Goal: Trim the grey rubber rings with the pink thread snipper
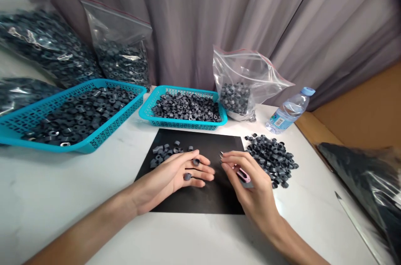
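My left hand is palm up over a black mat, with its fingers stretched out. A small grey plastic cap rests on the fingers by the thumb tip, its hollow end showing. Lower on the same fingers lies a second grey cap. Closed around what looks like a pink utility knife, my right hand is just right of the left fingertips. A pointed metal tip shows at its fingertips. Several loose caps lie on the mat behind my left hand.
A heap of grey caps lies right of the mat. Behind stand two blue baskets of caps, an open zip bag and a water bottle. Filled bags stand back left; a dark plastic bag is at right.
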Motion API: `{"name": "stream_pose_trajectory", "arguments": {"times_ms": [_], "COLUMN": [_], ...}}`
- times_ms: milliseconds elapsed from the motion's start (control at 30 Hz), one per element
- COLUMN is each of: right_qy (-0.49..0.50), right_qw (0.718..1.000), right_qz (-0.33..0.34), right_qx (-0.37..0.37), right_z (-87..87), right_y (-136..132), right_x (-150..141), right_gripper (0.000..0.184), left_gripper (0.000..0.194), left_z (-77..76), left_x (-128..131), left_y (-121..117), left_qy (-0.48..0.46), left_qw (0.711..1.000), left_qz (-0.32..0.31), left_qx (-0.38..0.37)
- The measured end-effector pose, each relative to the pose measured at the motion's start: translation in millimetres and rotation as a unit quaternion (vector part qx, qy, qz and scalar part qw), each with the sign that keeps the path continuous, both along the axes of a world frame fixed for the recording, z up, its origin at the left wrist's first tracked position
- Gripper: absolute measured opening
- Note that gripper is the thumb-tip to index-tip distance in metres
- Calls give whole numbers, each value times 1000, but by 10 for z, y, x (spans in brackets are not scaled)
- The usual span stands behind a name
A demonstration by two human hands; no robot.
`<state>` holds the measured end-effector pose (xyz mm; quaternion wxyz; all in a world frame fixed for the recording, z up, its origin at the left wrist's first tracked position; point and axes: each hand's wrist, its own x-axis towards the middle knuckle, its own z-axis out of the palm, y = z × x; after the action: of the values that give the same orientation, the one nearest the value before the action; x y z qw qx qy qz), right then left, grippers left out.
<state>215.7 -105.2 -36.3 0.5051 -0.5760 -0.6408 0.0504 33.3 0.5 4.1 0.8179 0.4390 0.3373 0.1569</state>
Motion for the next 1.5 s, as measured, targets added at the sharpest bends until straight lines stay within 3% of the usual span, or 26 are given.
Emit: {"name": "stream_pose_trajectory", "arguments": {"times_ms": [167, 300, 567, 767, 867, 1100, 1267, 1500], "right_qy": [-18, -37, -100, -39, -21, -88, -102, -154], "right_qw": [999, 997, 993, 998, 1000, 987, 986, 981], "right_qz": [33, 64, 59, 43, 14, 42, 47, 15], "right_qx": [21, 17, 2, -1, -18, -131, -123, -121], "right_z": [88, 110, 84, 89, 34, -111, -113, -212], "right_y": [-68, -63, -102, -74, -23, 131, 159, 224], "right_x": [-74, -90, -86, -67, -37, -80, -169, -219], "right_gripper": [20, 22, 28, 33, 28, 26, 24, 18], "left_gripper": [43, 38, 29, 29, 32, 29, 24, 22], "left_z": [3, -4, 3, 52, 59, 95, 92, 40], "left_x": [18, 27, 38, -1, -34, -108, -125, -112], "left_y": [-58, -79, -121, -78, 16, 259, 264, 221], "left_qy": [-25, -37, -47, -36, -36, -26, -27, -49], "left_qw": [999, 998, 998, 999, 998, 998, 997, 994], "left_qz": [-48, -36, -32, -31, -35, 28, 40, 6], "left_qx": [-3, -22, -24, 8, 39, 53, 67, 97]}}
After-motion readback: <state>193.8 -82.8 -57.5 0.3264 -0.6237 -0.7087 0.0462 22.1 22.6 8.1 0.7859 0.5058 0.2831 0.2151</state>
